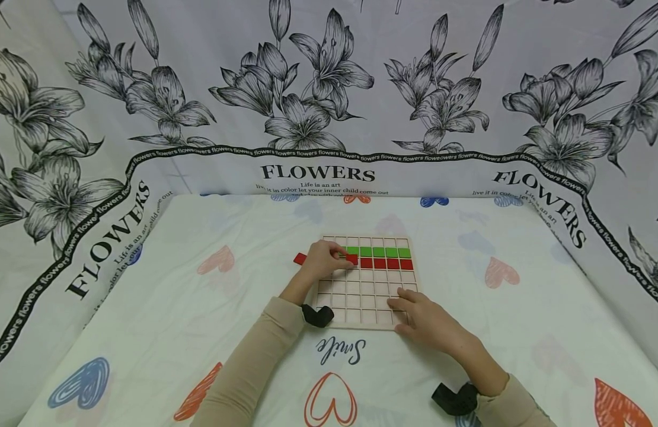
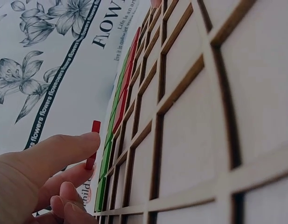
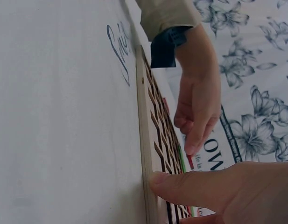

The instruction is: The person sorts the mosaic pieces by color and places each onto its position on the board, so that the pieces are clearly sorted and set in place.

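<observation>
A wooden grid board with square compartments lies on the table cloth. One row near its far side holds several green tiles, and the row in front holds several red tiles. My left hand pinches a red tile between thumb and finger, above the left part of the red row. Left of the board, partly behind that hand, is another red piece. My right hand rests at the board's near right corner, its thumb on the wooden edge, fingers fairly straight.
White cloth printed with hearts and the word Smile covers the table. A flower-printed curtain hangs behind and along both sides. Black bands sit at both wrists, the left one over the board's near left corner.
</observation>
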Tool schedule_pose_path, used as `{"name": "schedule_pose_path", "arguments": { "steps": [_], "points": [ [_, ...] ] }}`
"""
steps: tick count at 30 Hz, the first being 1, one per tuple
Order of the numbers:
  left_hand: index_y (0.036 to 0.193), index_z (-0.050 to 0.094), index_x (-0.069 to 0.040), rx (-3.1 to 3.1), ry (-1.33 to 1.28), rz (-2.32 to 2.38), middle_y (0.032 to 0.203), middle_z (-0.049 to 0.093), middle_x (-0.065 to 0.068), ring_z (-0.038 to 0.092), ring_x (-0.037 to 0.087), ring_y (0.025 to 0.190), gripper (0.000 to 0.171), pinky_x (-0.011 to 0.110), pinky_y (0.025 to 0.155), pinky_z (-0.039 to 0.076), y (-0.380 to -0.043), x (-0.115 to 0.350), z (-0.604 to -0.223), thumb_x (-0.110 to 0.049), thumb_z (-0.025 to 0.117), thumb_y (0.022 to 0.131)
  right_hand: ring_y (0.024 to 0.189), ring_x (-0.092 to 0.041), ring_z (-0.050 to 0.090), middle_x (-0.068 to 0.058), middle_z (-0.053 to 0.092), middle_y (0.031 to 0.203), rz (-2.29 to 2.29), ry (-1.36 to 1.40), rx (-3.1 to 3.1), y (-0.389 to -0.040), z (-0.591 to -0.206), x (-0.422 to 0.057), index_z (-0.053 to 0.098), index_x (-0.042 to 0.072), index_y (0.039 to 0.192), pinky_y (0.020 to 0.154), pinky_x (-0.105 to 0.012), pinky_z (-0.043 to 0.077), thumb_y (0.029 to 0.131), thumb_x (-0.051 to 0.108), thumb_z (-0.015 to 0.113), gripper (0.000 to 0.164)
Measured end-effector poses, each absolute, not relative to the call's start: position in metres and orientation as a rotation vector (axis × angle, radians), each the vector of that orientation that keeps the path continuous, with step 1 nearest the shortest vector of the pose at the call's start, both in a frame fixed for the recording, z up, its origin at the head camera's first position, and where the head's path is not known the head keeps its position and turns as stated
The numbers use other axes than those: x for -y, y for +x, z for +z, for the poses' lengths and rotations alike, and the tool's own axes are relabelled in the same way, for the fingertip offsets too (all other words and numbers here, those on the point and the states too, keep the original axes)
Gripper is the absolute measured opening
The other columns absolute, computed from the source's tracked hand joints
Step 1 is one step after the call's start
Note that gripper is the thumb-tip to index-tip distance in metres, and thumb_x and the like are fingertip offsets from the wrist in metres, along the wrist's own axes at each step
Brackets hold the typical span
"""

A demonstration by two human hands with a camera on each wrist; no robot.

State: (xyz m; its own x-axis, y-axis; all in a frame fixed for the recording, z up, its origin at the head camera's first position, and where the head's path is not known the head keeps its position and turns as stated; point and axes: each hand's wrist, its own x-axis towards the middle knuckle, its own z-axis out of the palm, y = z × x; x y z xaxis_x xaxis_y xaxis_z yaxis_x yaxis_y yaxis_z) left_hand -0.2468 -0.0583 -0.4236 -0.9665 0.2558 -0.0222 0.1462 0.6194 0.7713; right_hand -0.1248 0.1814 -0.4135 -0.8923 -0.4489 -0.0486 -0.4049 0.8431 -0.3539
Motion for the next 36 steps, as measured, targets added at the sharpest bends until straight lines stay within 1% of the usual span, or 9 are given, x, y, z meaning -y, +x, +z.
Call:
{"name": "schedule_pose_path", "arguments": {
  "steps": [7, 17, 26, 36],
  "points": [
    [0.098, 0.074, -0.002, -2.706, 0.327, 1.252, 0.063, 0.047, -0.003, 0.039, 0.01, 0.06, 0.026, 0.02, 0.059, 0.032, -0.2471, 0.0568, -0.424, -0.018, 0.079, 0.078, 0.128, -0.042, 0.051, -0.023, 0.053, 0.138, -0.513, -0.663, -2.888, -0.1248, -0.4136, -0.1814, 0.062, 0.006, 0.127, 0.098, -0.053, 0.048, 0.083, 0.019, 0.074, 0.047],
    [0.098, 0.074, -0.002, -2.73, 0.334, 1.182, 0.064, 0.049, -0.003, 0.041, 0.01, 0.062, 0.026, 0.02, 0.061, 0.034, -0.2504, 0.0539, -0.4287, -0.018, 0.079, 0.078, 0.128, -0.042, 0.051, -0.022, 0.053, 0.138, -0.506, -0.654, -2.887, -0.1244, -0.4136, -0.1815, 0.062, 0.007, 0.127, 0.099, -0.053, 0.047, 0.083, 0.019, 0.074, 0.047],
    [0.096, 0.074, -0.001, -2.743, 0.347, 1.17, 0.066, 0.053, 0.0, 0.043, 0.01, 0.063, 0.027, 0.019, 0.059, 0.034, -0.2514, 0.0527, -0.429, -0.018, 0.081, 0.076, 0.128, -0.042, 0.051, -0.023, 0.053, 0.138, -0.511, -0.663, -2.886, -0.1247, -0.4138, -0.1817, 0.062, 0.006, 0.127, 0.099, -0.053, 0.047, 0.083, 0.019, 0.074, 0.047],
    [0.094, 0.073, -0.001, -2.742, 0.34, 1.164, 0.065, 0.051, -0.001, 0.042, 0.01, 0.063, 0.025, 0.019, 0.06, 0.034, -0.2525, 0.0521, -0.4281, -0.017, 0.081, 0.076, 0.128, -0.042, 0.051, -0.024, 0.053, 0.139, -0.508, -0.677, -2.892, -0.1252, -0.4152, -0.182, 0.061, 0.006, 0.127, 0.099, -0.053, 0.047, 0.084, 0.019, 0.073, 0.047]
  ]
}}
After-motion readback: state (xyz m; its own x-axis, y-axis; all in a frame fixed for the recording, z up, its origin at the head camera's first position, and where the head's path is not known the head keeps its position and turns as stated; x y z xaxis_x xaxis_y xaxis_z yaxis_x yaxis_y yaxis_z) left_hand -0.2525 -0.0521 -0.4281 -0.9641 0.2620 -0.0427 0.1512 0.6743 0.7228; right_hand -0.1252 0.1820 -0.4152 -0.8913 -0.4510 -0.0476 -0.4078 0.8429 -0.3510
